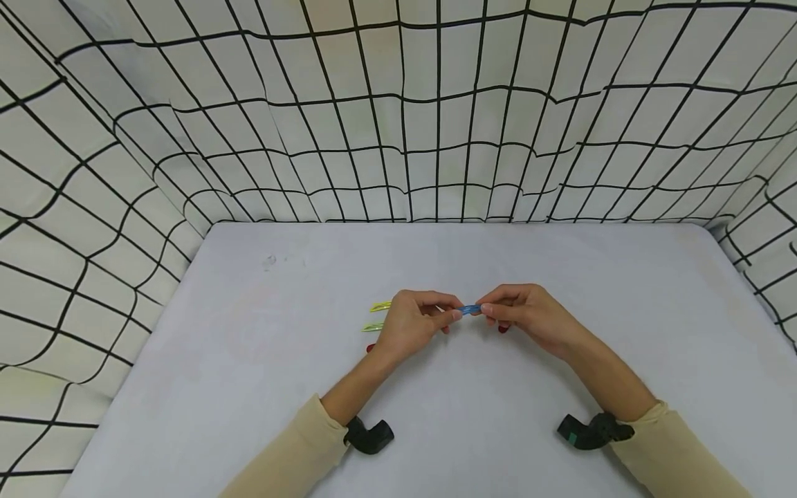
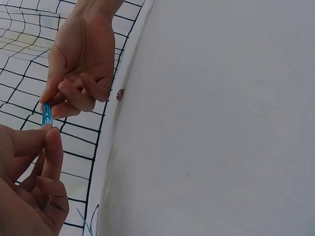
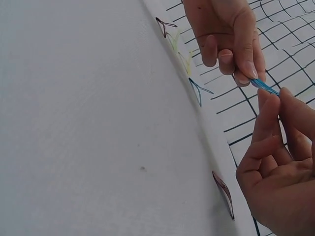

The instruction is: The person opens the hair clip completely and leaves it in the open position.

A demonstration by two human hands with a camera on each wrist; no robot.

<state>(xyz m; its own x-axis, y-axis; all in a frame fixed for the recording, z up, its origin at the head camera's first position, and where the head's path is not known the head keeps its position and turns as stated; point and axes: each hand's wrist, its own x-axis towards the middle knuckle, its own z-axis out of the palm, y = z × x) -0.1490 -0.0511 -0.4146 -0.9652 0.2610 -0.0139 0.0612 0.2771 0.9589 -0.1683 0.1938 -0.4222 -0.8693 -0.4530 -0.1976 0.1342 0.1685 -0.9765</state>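
Between my two hands, a small blue snap hair clip [image 1: 470, 309] is held at both ends above the table. My left hand [image 1: 407, 328] pinches its left end between thumb and forefinger. At the other end, the thumb and forefinger of my right hand [image 1: 532, 315] pinch it. In the left wrist view the clip [image 2: 47, 115] looks slim, with its arms lying close together. A dark red hair clip [image 1: 503, 329] lies on the table just below my right fingers, partly hidden by them.
Left of my left hand lie a yellow clip [image 1: 379, 306], a yellow-green clip [image 1: 373, 327] and a partly hidden red clip [image 1: 370, 348]. The right wrist view shows another blue clip [image 3: 195, 92], spread open, in that row. A black grid on white cloth [image 1: 405, 138] surrounds the white table [image 1: 473, 429].
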